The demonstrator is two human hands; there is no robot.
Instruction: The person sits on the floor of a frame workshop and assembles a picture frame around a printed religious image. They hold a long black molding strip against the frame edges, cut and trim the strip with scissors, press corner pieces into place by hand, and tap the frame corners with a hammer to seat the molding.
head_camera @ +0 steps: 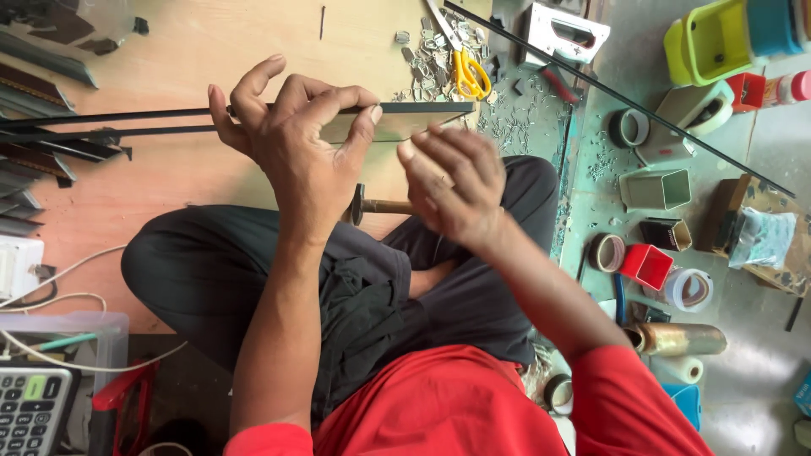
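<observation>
- Two hands work over crossed legs.
- Left hand (296, 143) pinches a thin dark strip (152, 112), fingers arched, at scene centre.
- Right hand (452, 181) hovers just beside it, loosely curled, holding nothing.
- Hammer (380, 205) lies underneath.

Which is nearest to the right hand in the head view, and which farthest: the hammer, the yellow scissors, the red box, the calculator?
From the right hand:
1. Hammer, just left of it, on the board by the knee.
2. Yellow scissors, above it, among the metal clips.
3. Red box, lower right on the floor.
4. Calculator, far bottom-left corner.
</observation>
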